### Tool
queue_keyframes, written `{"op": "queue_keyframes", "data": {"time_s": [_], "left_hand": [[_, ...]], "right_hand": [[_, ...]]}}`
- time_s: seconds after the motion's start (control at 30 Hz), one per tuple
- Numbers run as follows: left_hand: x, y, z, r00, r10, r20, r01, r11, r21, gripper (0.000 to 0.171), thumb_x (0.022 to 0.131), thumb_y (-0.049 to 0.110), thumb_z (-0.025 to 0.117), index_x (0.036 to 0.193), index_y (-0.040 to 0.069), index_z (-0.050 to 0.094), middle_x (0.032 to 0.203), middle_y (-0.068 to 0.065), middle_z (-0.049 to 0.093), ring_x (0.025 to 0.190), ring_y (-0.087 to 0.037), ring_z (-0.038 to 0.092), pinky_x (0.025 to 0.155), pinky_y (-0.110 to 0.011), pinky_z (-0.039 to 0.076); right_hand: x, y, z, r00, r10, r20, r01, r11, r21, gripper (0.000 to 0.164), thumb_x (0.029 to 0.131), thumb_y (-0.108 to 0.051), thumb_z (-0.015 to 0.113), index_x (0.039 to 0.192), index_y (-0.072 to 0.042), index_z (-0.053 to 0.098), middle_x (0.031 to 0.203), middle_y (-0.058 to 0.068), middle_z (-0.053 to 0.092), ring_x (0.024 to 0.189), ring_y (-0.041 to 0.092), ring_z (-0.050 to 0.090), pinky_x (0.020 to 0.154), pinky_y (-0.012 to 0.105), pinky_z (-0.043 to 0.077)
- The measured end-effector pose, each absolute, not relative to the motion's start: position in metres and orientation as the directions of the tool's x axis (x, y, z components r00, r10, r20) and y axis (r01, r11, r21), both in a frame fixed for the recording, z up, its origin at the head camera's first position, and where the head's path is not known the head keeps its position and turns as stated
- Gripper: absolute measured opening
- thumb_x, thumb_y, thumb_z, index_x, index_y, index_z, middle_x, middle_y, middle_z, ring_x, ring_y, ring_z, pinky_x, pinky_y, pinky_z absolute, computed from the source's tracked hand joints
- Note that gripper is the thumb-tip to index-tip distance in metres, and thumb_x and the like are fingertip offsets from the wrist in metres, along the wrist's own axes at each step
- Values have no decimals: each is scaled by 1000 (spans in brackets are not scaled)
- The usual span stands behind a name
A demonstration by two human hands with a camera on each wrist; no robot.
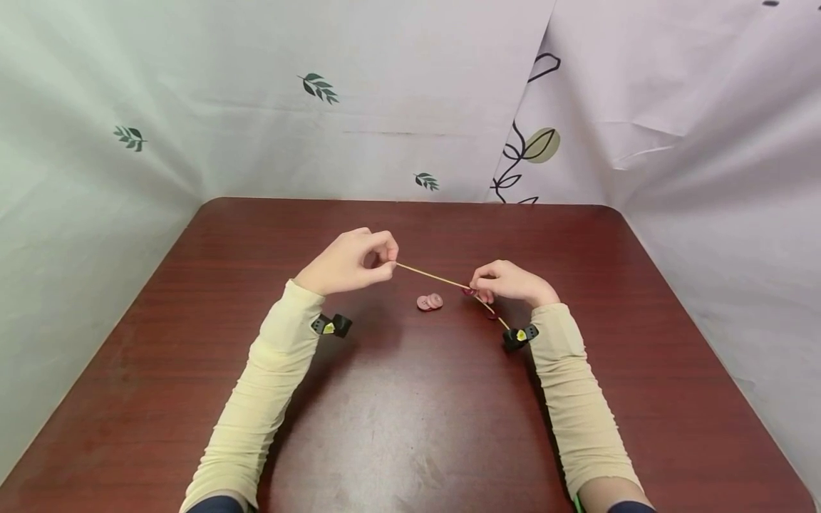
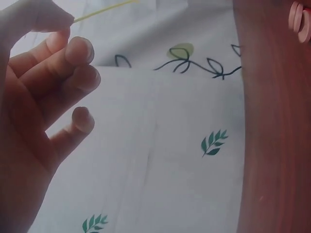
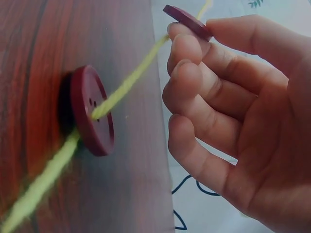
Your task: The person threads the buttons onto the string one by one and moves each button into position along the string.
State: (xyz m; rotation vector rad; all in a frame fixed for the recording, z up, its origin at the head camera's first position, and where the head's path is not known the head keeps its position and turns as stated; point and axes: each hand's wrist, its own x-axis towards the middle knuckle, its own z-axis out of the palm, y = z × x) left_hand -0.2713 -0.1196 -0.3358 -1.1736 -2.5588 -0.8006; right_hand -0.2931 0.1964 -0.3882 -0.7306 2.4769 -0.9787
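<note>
My left hand (image 1: 349, 262) pinches one end of a yellow string (image 1: 431, 274) between thumb and forefinger. The string runs taut and slightly downward to my right hand (image 1: 513, 283), which grips a dark red button (image 3: 187, 21) by its edge between thumb and fingertips. In the right wrist view a second dark red button (image 3: 92, 111) is threaded on the string lower down, below the right hand. From there the string trails on toward the right wrist. Several pink buttons (image 1: 430, 302) lie overlapping on the table between the hands.
The brown wooden table (image 1: 410, 427) spreads under both arms. Hanging white cloth (image 1: 410, 100) with leaf prints encloses its far side and both flanks. Each wrist wears a small black camera, one on the left (image 1: 332, 325) and one on the right (image 1: 518, 337).
</note>
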Motion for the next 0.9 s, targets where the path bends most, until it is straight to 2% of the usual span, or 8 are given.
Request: {"op": "queue_keyframes", "data": {"time_s": [0.07, 0.2, 0.37, 0.53, 0.9], "left_hand": [[-271, -123, -333, -667, 628, 401, 744, 535, 401, 6, 81, 13, 59, 84, 17, 56, 66, 11, 58, 71, -17, 48, 69, -26, 36], [-269, -129, -328, -692, 608, 388, 720, 547, 427, 5, 80, 13, 58, 84, 17, 56, 66, 10, 58, 73, -19, 48, 70, -26, 36], [-269, -134, -325, -709, 620, 336, 701, 567, 432, 4, 81, 14, 58, 85, 16, 57, 66, 11, 58, 73, -18, 48, 71, -27, 36], [-268, -136, -322, -714, 647, 268, 689, 578, 437, 4, 82, 15, 60, 85, 16, 57, 65, 12, 59, 74, -17, 48, 75, -29, 36], [-268, -138, -318, -701, 677, 223, 690, 567, 450, 6, 78, 13, 59, 83, 17, 59, 65, 8, 54, 72, -20, 51, 77, -30, 34]], "right_hand": [[-297, 198, -394, -796, -586, -152, -335, 635, -696, 22, 96, -4, 49, 88, 7, 66, 69, 27, 60, 62, 26, 56, 64, 27, 45], [-303, 203, -400, -796, -585, -156, -344, 649, -679, 20, 94, -9, 53, 82, -1, 67, 61, 11, 57, 58, 16, 53, 62, 25, 41], [-302, 207, -398, -774, -603, -191, -339, 650, -680, 21, 93, -13, 56, 77, -4, 65, 59, -1, 54, 58, 15, 52, 63, 25, 41], [-303, 212, -398, -745, -626, -230, -339, 653, -677, 21, 93, -13, 56, 77, -3, 66, 60, -1, 54, 58, 14, 51, 61, 24, 42], [-302, 219, -401, -707, -636, -311, -288, 660, -694, 21, 91, -12, 58, 78, 3, 63, 60, -2, 51, 57, 10, 48, 57, 23, 39]]}}
